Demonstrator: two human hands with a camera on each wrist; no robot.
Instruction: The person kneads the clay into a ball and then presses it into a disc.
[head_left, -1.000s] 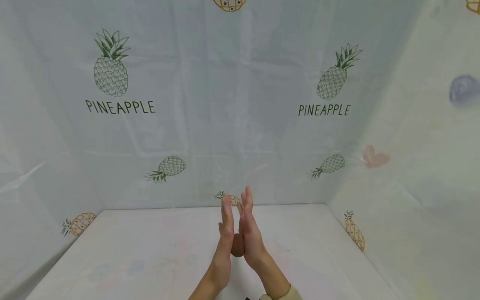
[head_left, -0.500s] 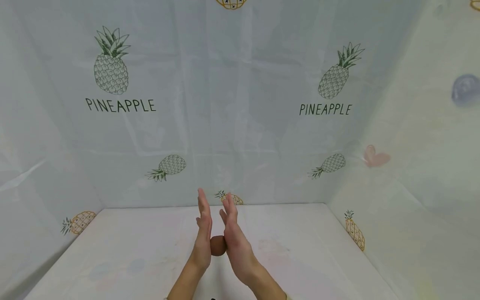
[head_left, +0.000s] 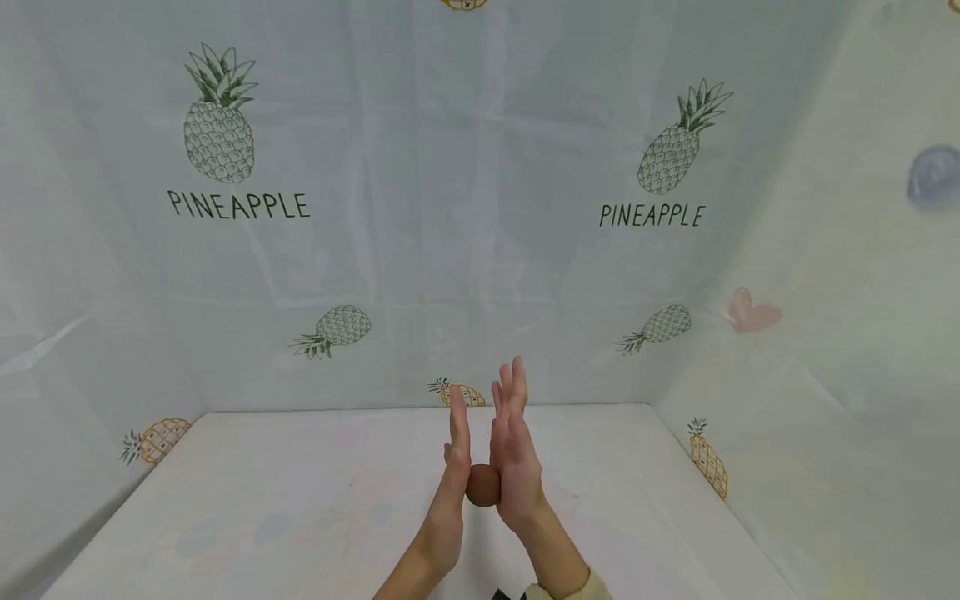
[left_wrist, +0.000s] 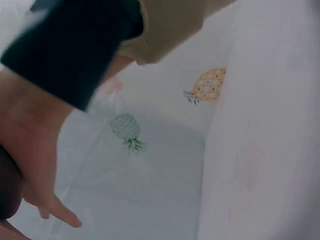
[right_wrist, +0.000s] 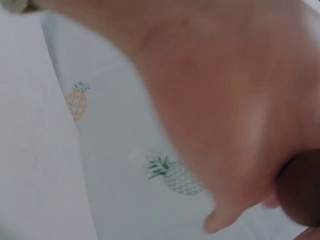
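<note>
A round brown ball [head_left: 483,486] is held between the two palms above the white table. On its left side the left hand [head_left: 453,483] presses with straight fingers pointing up and away. The right hand [head_left: 519,471] presses from the other side, its fingers also straight. Between the fingertips of the two hands there is a gap. The left wrist view shows part of the dark ball [left_wrist: 9,185] at the left edge, against a palm. In the right wrist view the ball [right_wrist: 302,189] sits at the lower right, beside a palm.
Below the hands lies a white table surface [head_left: 262,492]. A pale sheet [head_left: 450,250] printed with pineapples hangs behind it, and similar sheeting [head_left: 840,350] runs along the right side and the left. A beige sleeve [head_left: 592,587] shows at the right wrist.
Both hands and the ball moved left, then back right. Compared with half a second ago, the right hand stands farther forward relative to the left. The ball has stayed between the palms.
</note>
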